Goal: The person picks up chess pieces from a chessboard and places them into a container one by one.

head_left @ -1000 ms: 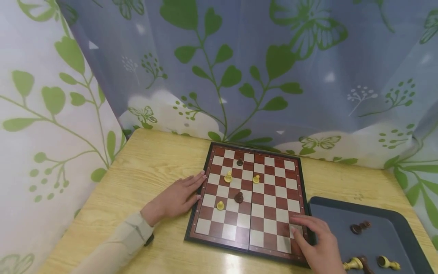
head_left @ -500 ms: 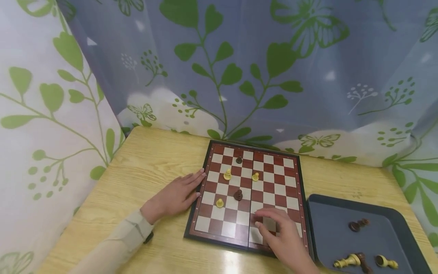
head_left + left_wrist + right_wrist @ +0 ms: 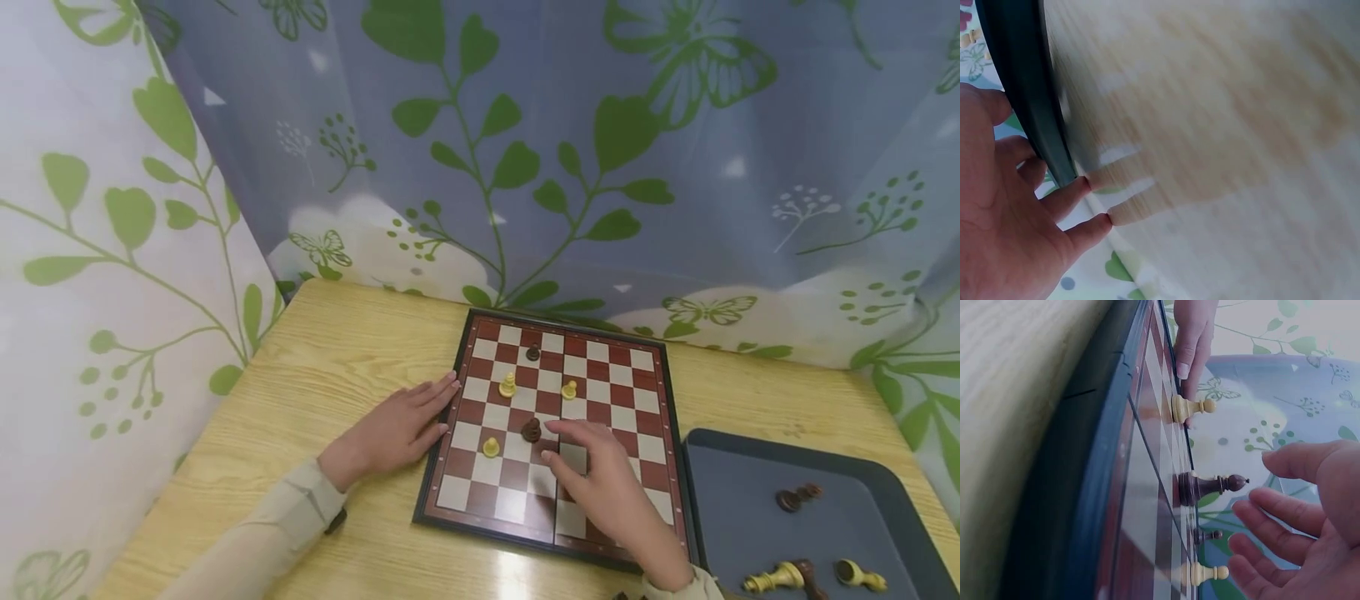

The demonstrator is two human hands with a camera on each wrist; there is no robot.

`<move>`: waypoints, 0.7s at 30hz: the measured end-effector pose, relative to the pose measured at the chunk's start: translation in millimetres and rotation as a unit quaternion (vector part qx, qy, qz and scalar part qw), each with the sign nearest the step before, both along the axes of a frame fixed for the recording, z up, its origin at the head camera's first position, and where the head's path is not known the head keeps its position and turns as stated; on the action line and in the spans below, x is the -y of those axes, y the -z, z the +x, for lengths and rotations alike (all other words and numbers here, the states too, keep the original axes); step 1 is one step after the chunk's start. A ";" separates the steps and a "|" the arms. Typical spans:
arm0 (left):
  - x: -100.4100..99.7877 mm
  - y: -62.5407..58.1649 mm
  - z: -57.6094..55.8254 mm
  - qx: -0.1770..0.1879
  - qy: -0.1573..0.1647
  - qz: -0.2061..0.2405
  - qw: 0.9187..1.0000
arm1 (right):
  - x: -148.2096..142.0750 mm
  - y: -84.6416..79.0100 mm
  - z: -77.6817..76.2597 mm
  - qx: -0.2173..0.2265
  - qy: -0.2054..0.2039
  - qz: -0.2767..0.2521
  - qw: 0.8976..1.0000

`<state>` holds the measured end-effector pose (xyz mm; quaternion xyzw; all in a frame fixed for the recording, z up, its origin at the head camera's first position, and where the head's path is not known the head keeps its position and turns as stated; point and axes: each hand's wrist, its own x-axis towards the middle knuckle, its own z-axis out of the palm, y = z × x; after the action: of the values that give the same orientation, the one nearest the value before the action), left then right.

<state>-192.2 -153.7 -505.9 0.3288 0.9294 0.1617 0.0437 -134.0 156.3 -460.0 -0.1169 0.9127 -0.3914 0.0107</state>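
Observation:
My right hand (image 3: 600,479) hovers over the chessboard (image 3: 652,358), thumb and fingers apart, fingertips close to a dark bishop (image 3: 532,430). In the right wrist view a gap shows between those fingers and the upright bishop (image 3: 1210,485). My left hand (image 3: 390,433) lies with extended fingers against the board's left edge; the left wrist view shows its fingertips touching the table beside the dark rim (image 3: 1029,81). Also standing on the board are a light pawn (image 3: 491,447), a second light pawn (image 3: 569,389), a taller light piece (image 3: 507,384) and a dark pawn (image 3: 532,352).
A dark grey tray (image 3: 735,467) stands right of the board, holding a dark piece (image 3: 798,497), a light piece (image 3: 772,577) and others lying on their sides. Behind the wooden table (image 3: 360,342) hangs a leaf-patterned curtain (image 3: 450,167).
My right hand has moved left across the board from its right edge near the tray to beside the dark bishop. My left hand stays at the board's left edge.

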 end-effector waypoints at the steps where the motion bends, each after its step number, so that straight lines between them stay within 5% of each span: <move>1: -0.1 0.1 0.2 -0.001 -0.001 -0.003 1.000 | 1.8 0.0 -2.5 0.003 -0.004 0.003 1.000; 21: 5.4 1.9 -0.1 -0.044 0.015 -0.016 0.999 | 18.5 10.6 -32.9 -0.024 -0.030 0.018 0.999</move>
<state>-192.3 -159.1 -507.8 0.3486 0.9279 0.1321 0.0106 -166.9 137.8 -470.5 -0.1536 0.9155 -0.3718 0.0022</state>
